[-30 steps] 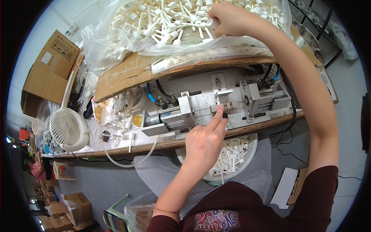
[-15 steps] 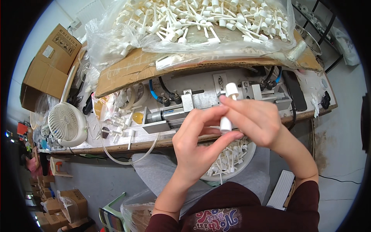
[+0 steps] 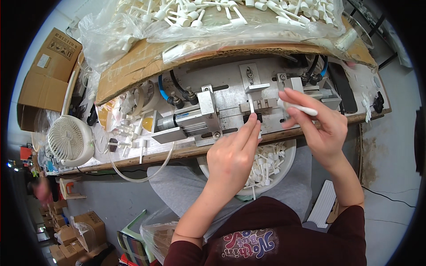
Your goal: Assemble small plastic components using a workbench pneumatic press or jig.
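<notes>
Right of frame centre, your right hand [image 3: 321,131] pinches a white stick [image 3: 306,110], while your left hand [image 3: 230,159], grip unclear, seemingly steadies a white stem [image 3: 252,105].

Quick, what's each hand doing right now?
Left hand: fingers stretched out by the metal block; can't tell if gripping anything.
Right hand: closed, holding a white capped stick.

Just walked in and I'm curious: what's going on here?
Two bare hands are working at a metal fixture. The right hand holds a white capped stick. The left hand has its fingers at another white stick on the fixture; whether they grip it is unclear. More white pieces lie heaped behind the fixture and in a bowl below.
</notes>
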{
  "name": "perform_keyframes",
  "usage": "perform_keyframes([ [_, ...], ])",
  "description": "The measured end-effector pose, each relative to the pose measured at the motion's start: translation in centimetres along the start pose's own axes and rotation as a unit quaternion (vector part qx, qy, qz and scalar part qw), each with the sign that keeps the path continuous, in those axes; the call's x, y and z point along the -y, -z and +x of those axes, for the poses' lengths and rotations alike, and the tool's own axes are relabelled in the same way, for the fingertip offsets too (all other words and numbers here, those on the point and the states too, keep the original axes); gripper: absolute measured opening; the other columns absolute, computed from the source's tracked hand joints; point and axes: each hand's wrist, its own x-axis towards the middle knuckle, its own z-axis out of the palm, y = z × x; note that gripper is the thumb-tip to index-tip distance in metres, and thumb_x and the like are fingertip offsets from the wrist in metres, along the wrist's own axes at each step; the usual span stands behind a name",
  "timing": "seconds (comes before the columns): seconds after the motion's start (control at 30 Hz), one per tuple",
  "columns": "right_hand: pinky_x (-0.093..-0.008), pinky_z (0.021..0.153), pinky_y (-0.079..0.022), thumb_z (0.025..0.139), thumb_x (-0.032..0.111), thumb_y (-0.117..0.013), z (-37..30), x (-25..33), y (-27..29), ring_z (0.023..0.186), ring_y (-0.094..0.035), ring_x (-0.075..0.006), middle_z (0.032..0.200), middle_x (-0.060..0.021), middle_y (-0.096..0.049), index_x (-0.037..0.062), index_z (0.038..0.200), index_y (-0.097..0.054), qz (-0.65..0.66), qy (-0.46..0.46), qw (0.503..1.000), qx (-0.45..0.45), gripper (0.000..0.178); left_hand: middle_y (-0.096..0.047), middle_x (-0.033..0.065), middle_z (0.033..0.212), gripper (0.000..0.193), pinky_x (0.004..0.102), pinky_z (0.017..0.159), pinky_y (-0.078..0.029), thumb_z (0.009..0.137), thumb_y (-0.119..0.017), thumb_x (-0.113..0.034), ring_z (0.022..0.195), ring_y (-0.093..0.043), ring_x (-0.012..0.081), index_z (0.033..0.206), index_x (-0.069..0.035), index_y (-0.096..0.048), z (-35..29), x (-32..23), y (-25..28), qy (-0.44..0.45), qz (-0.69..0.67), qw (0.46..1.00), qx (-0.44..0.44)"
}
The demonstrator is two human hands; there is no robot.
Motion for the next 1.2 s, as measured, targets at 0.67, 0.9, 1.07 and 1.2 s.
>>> perform_keyframes([
  [0.67,-0.0178,0.038,-0.035,0.095,0.03,-0.07,8.7,4.5,-2.3,0.04,-0.05,-0.0037,0.064,-0.0011,-0.061,-0.0015,0.095,-0.071,0.204,-0.21,0.934,0.202,0.031,-0.072,0.0153,0.105,0.043,0.0308,0.076,-0.06,0.069,-0.084,0.006,0.088,-0.071,0.0232,0.11,0.0,-0.074,1.6,-0.2,5.3,-0.008,-0.189,0.972,-0.138],
  [0.9,-0.0433,0.083,-0.054,0.085,0.028,-0.077,24.7,2.0,-8.0,0.092,-0.068,-0.0348,0.097,-0.0218,-0.07,-0.0088,0.097,-0.068,-0.212,0.013,0.977,0.024,0.04,-0.067,0.0131,0.113,0.035,0.03,0.071,-0.061,0.071,-0.082,0.005,0.084,-0.07,0.0196,0.105,-0.001,-0.076,0.6,-0.6,4.4,0.03,-0.158,0.983,-0.094],
  [1.07,-0.0471,0.083,-0.053,0.072,0.06,-0.081,26.9,-0.1,-18.0,0.109,-0.061,-0.0304,0.116,-0.0186,-0.063,0.0032,0.129,-0.058,-0.427,-0.046,0.903,0.005,0.085,-0.069,0.0119,0.111,0.033,0.0291,0.065,-0.058,0.07,-0.083,0.001,0.078,-0.069,0.0187,0.103,-0.003,-0.075,-0.1,-1.2,2.7,0.0,-0.14,0.989,-0.052],
  [1.2,-0.0666,0.098,-0.042,0.073,0.057,-0.08,27.7,-1.3,-19.2,0.139,-0.037,-0.0399,0.146,-0.0207,-0.043,0.0066,0.145,-0.044,-0.411,-0.118,0.904,0.009,0.095,-0.069,0.0103,0.11,0.032,0.0293,0.064,-0.056,0.071,-0.082,-0.002,0.075,-0.068,0.0185,0.103,-0.003,-0.075,-0.4,-1.0,2.1,-0.01,-0.132,0.99,-0.044],
])
